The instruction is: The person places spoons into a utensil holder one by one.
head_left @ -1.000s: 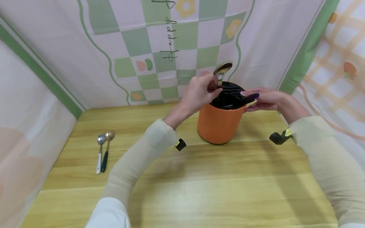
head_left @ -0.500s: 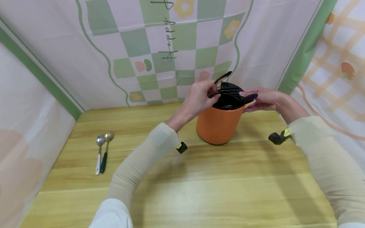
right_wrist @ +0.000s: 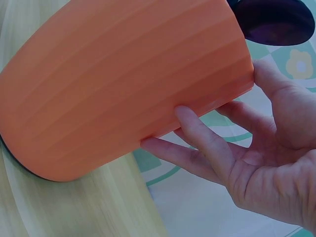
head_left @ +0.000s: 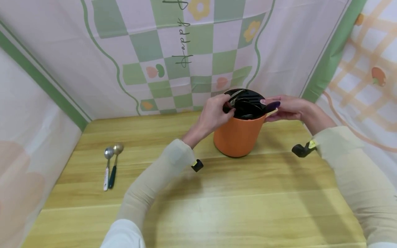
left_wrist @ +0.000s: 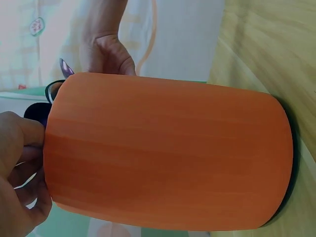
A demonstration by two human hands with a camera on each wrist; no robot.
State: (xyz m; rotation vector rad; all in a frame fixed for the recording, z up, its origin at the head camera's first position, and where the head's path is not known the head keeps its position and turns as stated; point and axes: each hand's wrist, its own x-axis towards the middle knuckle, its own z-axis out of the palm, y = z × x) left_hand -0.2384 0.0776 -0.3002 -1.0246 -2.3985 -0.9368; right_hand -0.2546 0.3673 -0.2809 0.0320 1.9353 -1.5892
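An orange utensil holder [head_left: 237,136] with a black slotted top [head_left: 255,97] stands upright on the wooden table. At its left rim my left hand [head_left: 215,112] pinches a metal spoon [head_left: 237,95], whose handle is hidden below the rim; the fingers cover part of it. My right hand [head_left: 288,107] holds the holder from the right, thumb near the rim. In the right wrist view, that hand's fingers [right_wrist: 202,136] spread along the ribbed orange wall. A dark purple spoon head [head_left: 273,106] sticks out of the holder beside the right hand.
Two metal spoons, one white-handled [head_left: 106,177] and one dark-handled [head_left: 113,176], lie side by side on the left of the table [head_left: 217,210]. A patterned cloth [head_left: 149,41] hangs behind the table. Black wrist cameras hang below both forearms.
My left hand has moved slightly down and left, and the spoon it holds has gone lower, its head dropping from above the rim to rim level. My right hand has stayed in place.
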